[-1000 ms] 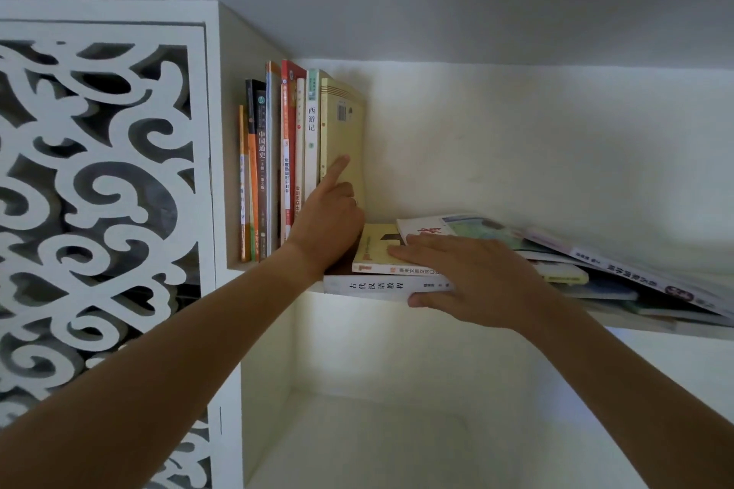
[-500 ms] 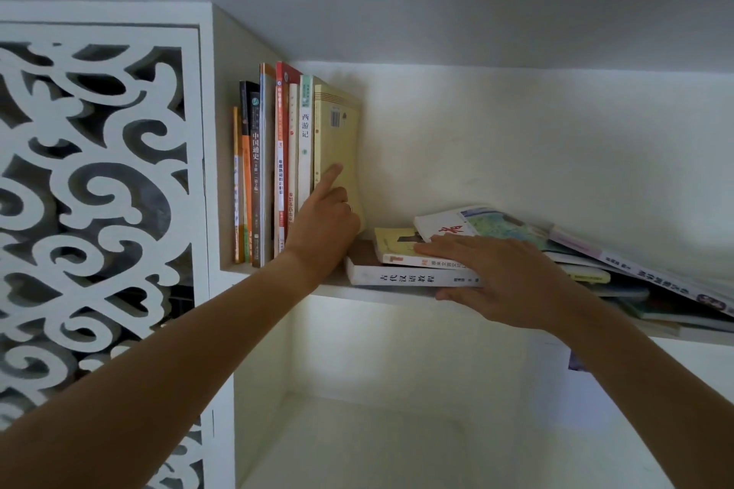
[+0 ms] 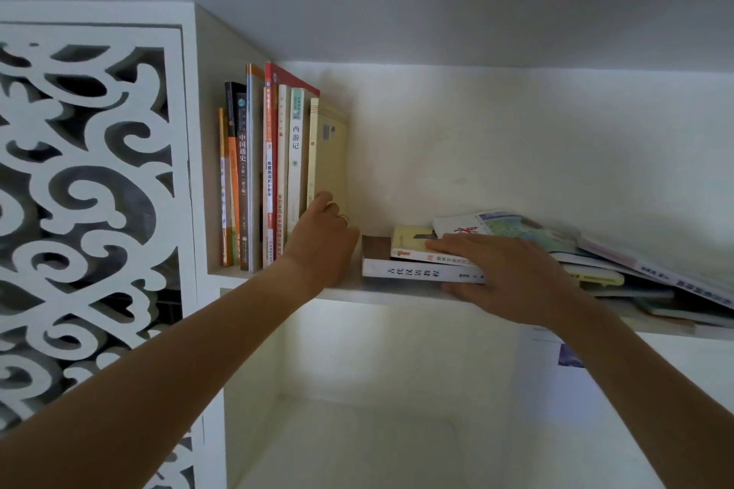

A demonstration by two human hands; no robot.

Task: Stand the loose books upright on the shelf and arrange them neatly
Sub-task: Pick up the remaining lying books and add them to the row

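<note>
Books (image 3: 274, 179) stand upright in a row at the left end of a white shelf (image 3: 349, 292), packed against the shelf's side wall. The last one in the row is a pale yellow book (image 3: 329, 159). The left hand (image 3: 323, 238) presses against the lower part of this yellow book, with its fingers curled against the cover and a ring on one finger; its grip cannot be made out clearly.

Just to the right of the left hand, with a small gap between, lies a loose pile of books (image 3: 421, 270) stacked flat on the same shelf. The bottom one shows a white spine with dark lettering, facing forward. On top of it is a yellow-covered book (image 3: 411, 244), and over that a white book with a red mark (image 3: 460, 228). The right hand (image 3: 512, 274) clasps this pile, fingers stretched flat across the top and thumb tucked beneath the front edge.

Beyond the right hand, further right, more books (image 3: 651, 270) lie slanted and overlapping in an untidy heap.

Left of the left hand and arm, past the shelf's side wall, is a white carved scrollwork panel (image 3: 91, 191).
</note>
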